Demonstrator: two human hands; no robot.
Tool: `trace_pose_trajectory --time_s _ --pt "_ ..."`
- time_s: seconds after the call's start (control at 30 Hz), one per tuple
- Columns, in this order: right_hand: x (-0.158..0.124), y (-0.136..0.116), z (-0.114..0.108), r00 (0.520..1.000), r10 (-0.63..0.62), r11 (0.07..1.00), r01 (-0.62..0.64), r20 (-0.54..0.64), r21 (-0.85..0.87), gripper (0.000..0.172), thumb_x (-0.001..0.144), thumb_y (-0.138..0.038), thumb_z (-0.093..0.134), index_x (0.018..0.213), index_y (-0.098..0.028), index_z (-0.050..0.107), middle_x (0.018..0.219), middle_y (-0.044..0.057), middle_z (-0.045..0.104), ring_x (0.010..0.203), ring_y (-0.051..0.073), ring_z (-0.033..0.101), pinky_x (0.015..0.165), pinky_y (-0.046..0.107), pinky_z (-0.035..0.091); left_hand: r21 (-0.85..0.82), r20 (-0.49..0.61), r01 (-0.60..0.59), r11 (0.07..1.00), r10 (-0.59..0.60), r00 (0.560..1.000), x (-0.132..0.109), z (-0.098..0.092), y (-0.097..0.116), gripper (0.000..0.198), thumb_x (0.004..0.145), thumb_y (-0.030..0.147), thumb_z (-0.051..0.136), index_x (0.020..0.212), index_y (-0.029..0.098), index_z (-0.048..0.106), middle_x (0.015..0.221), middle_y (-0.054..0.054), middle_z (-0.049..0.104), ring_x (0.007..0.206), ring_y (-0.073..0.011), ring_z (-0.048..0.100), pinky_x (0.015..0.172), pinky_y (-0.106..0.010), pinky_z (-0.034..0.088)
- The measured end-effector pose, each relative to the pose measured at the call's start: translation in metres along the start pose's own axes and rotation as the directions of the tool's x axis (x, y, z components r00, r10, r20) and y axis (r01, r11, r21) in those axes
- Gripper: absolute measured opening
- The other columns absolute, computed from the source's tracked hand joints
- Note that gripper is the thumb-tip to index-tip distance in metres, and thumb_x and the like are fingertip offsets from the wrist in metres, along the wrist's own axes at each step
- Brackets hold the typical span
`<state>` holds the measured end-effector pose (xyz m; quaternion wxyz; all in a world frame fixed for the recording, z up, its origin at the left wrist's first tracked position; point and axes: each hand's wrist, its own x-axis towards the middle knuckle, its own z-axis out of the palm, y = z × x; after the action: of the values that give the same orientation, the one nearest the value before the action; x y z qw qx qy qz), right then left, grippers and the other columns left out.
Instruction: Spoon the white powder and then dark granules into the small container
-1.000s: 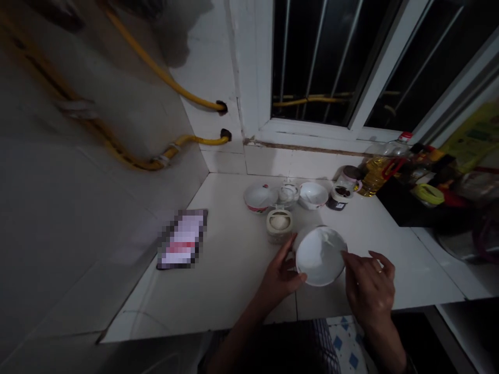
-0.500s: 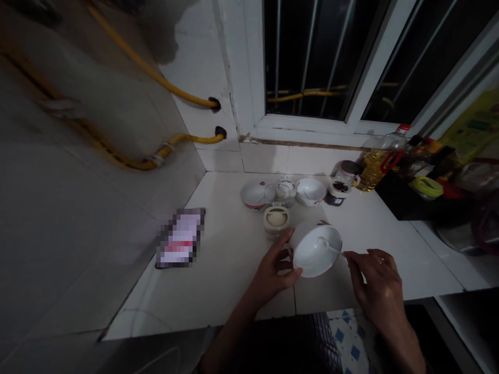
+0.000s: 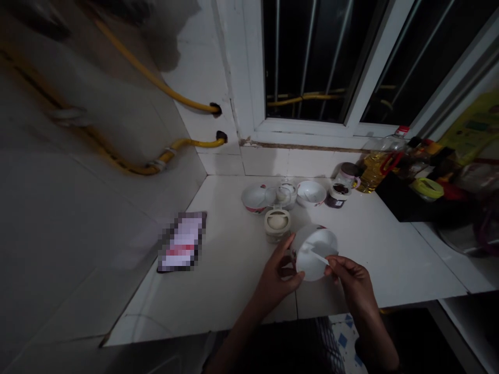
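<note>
My left hand [image 3: 277, 278] grips the left rim of a white bowl [image 3: 317, 249] and tilts it toward me above the white counter [image 3: 230, 270]. Pinched in the fingers of my right hand [image 3: 348, 280] is a thin white spoon [image 3: 317, 256], its tip inside the bowl. The bowl's inside looks white; I cannot make out its contents. Just behind the bowl stands a small open jar [image 3: 277, 223] with something pale in it.
Two more white bowls [image 3: 254, 197] [image 3: 311, 192], a small glass [image 3: 283, 194] and dark jars [image 3: 337, 192] line the counter's back. An oil bottle [image 3: 377, 158] and a cluttered dark rack [image 3: 421, 192] are at the right. A blurred flat packet [image 3: 182, 241] lies left. Yellow hoses [image 3: 156, 166] run along the wall.
My right hand has moved left to the bowl's edge and the spoon now reaches further in. The bowl is tilted more steeply toward me. My left hand keeps its grip.
</note>
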<state>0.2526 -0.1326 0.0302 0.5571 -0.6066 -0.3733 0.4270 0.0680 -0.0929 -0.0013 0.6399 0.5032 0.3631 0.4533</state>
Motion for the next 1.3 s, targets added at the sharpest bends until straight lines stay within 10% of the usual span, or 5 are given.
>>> trace_pose_trajectory --time_s 0.57,0.8,0.93,1.13,1.3 --pt "0.012 -0.017 -0.027 0.979 -0.14 0.982 0.118 -0.147 -0.146 0.032 0.064 -0.051 0.078 0.065 -0.019 0.077 0.059 0.004 0.067 0.056 0.017 0.053 0.056 0.03 0.048 -0.254 0.001 0.272 0.928 -0.281 0.96 0.032 0.013 -0.016 0.094 0.059 0.04 0.082 0.143 0.027 0.043 0.149 -0.012 0.046 0.112 -0.0347 0.061 0.064 -0.032 0.063" --pt "0.038 -0.029 -0.006 0.937 -0.344 0.908 0.315 -0.062 -0.278 0.027 0.073 -0.046 0.073 0.07 -0.019 0.076 0.067 0.005 0.072 0.055 0.016 0.057 0.059 0.032 0.051 -0.245 0.029 0.291 0.925 -0.293 0.956 0.044 0.017 -0.025 0.091 0.065 0.041 0.083 0.143 0.029 0.039 0.153 -0.013 0.041 0.098 -0.0264 0.069 0.06 -0.026 0.062" --pt "0.05 -0.035 0.015 0.776 -0.626 0.681 0.594 0.081 -0.429 0.023 0.087 -0.04 0.064 0.077 -0.022 0.075 0.075 0.005 0.075 0.07 0.021 0.066 0.065 0.033 0.051 -0.236 0.039 0.299 0.925 -0.298 0.954 0.047 0.017 -0.024 0.091 0.066 0.041 0.083 0.143 0.029 0.038 0.151 -0.013 0.043 0.099 -0.0265 0.07 0.06 -0.026 0.063" --pt "0.061 -0.042 0.037 0.306 -0.843 0.035 0.853 0.442 -0.522 0.022 0.095 -0.013 0.051 0.101 -0.02 0.07 0.08 0.004 0.076 0.068 0.017 0.065 0.085 0.038 0.043 -0.198 0.074 0.288 0.937 -0.279 0.958 0.047 0.019 -0.011 0.081 0.071 0.039 0.076 0.144 0.029 0.04 0.146 -0.012 0.047 0.089 -0.0216 0.071 0.054 -0.023 0.061" --pt "0.063 -0.042 0.042 0.191 -0.782 -0.196 0.828 0.593 -0.525 0.028 0.094 -0.009 0.046 0.11 -0.018 0.067 0.083 0.005 0.075 0.073 0.017 0.062 0.092 0.039 0.038 -0.155 0.04 0.279 0.948 -0.277 0.96 0.045 0.02 -0.002 0.077 0.078 0.036 0.068 0.147 0.025 0.037 0.143 -0.012 0.049 0.081 -0.0177 0.069 0.047 -0.02 0.058"
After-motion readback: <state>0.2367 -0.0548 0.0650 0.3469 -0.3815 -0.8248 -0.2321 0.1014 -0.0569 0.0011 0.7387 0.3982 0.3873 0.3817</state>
